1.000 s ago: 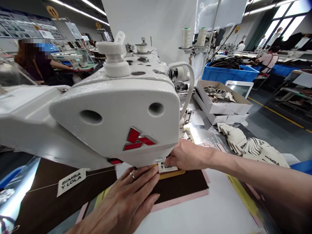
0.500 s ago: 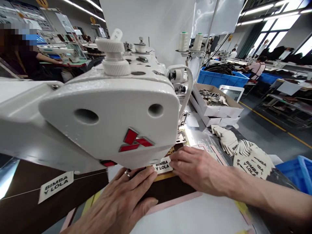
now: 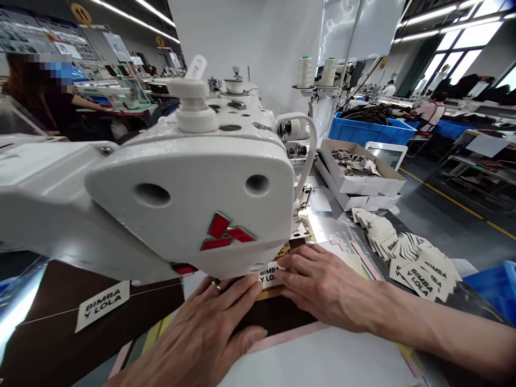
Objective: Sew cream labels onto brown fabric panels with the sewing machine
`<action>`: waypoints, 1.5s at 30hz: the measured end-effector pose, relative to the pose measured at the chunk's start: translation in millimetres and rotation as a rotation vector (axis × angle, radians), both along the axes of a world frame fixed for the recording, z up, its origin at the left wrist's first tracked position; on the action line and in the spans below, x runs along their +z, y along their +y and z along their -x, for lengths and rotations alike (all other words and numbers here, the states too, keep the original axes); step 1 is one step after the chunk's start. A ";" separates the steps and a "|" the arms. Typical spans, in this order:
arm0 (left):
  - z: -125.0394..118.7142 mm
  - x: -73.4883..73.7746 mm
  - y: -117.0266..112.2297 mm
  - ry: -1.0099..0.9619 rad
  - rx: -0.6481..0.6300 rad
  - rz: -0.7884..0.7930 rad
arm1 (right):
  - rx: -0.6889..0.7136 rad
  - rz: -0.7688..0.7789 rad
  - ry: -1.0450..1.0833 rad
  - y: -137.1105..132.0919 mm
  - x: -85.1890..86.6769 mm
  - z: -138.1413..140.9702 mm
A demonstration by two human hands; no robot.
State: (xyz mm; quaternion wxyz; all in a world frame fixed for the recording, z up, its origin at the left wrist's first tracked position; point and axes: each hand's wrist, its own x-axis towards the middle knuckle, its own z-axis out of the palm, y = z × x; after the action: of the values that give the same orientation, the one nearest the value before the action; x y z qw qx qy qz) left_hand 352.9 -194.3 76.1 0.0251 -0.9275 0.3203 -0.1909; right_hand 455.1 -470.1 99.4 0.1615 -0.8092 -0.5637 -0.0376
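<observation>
A big white sewing machine head (image 3: 189,199) fills the middle of the view. Under its lower edge lies a dark brown fabric piece (image 3: 278,320) with a white "BIMBA Y LOLA" label (image 3: 269,273) on it. My left hand (image 3: 205,336) lies flat on the fabric, fingers stretched toward the needle area, a ring on one finger. My right hand (image 3: 318,285) rests flat beside the label, fingertips touching its right edge. The needle itself is hidden behind the machine head.
Another brown piece with a sewn label (image 3: 100,304) lies at left. A fanned pile of loose labels (image 3: 407,252) sits at right, behind it a white cardboard box (image 3: 363,174) and blue bins (image 3: 368,129). Thread cones (image 3: 304,72) stand behind. A person (image 3: 44,102) works at far left.
My right hand opened from a pinch at the label and now lies flat beside it. The left hand stays pressed on the fabric. The view shifted slightly.
</observation>
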 end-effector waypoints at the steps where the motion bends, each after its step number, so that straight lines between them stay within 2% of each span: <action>1: 0.7 -0.6 0.0 -0.001 0.008 -0.010 | 0.005 0.003 -0.013 4.9 1.2 -1.3; 6: 0.9 3.8 -1.1 -0.018 -0.005 0.036 | 0.051 0.078 -0.033 23.7 -4.0 -8.1; 12: -3.6 11.9 9.2 0.019 -0.044 0.036 | 0.043 0.117 -0.069 29.1 -7.5 -15.7; 19: -1.2 9.1 21.0 0.041 -0.052 0.055 | 0.005 0.072 -0.083 33.4 -12.2 -19.9; 27: 0.4 2.6 21.6 0.021 -0.038 0.056 | -0.073 0.079 0.058 38.1 -7.2 -16.0; 38: 1.6 -2.8 25.6 0.036 -0.027 0.039 | -0.086 0.087 0.098 39.2 -5.3 -14.6; 45: 1.6 -1.4 24.6 0.029 -0.031 0.048 | -0.089 0.096 0.080 40.1 -6.2 -13.3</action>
State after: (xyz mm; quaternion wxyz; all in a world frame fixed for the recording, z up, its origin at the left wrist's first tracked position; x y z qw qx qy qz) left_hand 351.3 -169.7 74.8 -0.0049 -0.9256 0.3301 -0.1853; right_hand 468.4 -430.1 93.2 0.1431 -0.8410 -0.5216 0.0146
